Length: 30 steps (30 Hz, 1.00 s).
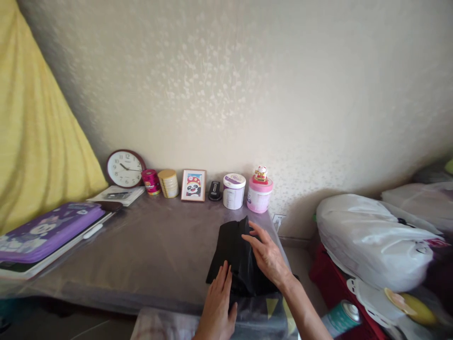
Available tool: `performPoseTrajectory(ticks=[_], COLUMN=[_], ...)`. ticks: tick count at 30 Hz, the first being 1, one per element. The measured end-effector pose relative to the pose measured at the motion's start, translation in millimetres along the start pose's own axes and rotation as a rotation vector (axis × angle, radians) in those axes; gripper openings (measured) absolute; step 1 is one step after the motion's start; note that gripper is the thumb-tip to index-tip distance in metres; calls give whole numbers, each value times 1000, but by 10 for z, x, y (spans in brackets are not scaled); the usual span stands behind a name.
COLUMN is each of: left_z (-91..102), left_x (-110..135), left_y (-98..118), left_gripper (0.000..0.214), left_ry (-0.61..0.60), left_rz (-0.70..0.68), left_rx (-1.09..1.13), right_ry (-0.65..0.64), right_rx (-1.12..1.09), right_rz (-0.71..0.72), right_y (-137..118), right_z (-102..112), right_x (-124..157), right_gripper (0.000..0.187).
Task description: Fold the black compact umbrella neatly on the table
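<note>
A black, flat, folded thing, perhaps a bag or pouch, lies at the right front of the table; its exact kind I cannot make out. Part of it stands up as a dark, thin flap. My left hand rests on its near left part, fingers stretched out together and the thumb apart. On the other side, my right hand has its fingers spread, with the tips at the upper edge of the raised flap. Its palm side is partly hidden.
Along the wall stand a clock, a framed panda picture, a white-purple tub and a pink tub topped by a cat figurine. A purple case lies left. White bags and a spray can are right, beyond the table edge.
</note>
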<state>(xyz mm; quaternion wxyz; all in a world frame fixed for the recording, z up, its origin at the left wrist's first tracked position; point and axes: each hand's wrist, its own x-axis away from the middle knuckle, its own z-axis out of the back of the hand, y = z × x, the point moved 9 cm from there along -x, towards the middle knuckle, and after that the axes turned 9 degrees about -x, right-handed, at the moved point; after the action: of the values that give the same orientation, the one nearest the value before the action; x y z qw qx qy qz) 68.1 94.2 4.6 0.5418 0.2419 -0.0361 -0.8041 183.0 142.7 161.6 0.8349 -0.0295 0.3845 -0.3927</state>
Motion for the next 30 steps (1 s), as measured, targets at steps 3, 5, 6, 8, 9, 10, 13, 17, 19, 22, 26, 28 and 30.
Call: performPoseTrajectory(ticks=[3,5,6,8,9,10,13,17,19,22,26,28,30], left_z=[15,24,30,42,46,49,37,-11,-11,20,67,80,82], left_x=[1,3,3,0,-2,-6,-17,-27,-31,-37,-39,-39,-41], left_y=[1,7,12,25,30,32,16,-12,-8,7,20,18,19], left_gripper=[84,85,84,83,83,82,80,74,72,69,64,62,63], left_ry=[7,5,2,-5,-11,-17,-38,-82,-90,-103,-124,-129,-130], left_rz=[-6,-8,-10,-10,-9,-5,17,37,35,39,64,75,72], left_rx=[4,-1,-8,-24,-31,-39,-62,-80,-78,-79,-55,-45,-46], right_ry=[-65,-81,-85,-82,-75,-67,-58,-33,-15,-17,-62,-103,-143], right_rx=[59,90,97,91,79,66,29,-1,-22,-58,-94,-95,-87], right_rz=[41,53,58,62,58,49,21,2,-8,-22,-74,-94,-102], right_y=[-42,-52,-51,-40,-30,-18,4,3,6,18,96,145,186], right_z=[-108,-135,-138,-132,-125,-121,-167,-352,-478,-686,-941,-1059,-1160], right_x=[-93,-131,-146,-177,-196,-219,-311,-456,-506,-523,-454,-404,-362], right_gripper=[38,33,30,27,27,28,28,28,28,27,24,24,23])
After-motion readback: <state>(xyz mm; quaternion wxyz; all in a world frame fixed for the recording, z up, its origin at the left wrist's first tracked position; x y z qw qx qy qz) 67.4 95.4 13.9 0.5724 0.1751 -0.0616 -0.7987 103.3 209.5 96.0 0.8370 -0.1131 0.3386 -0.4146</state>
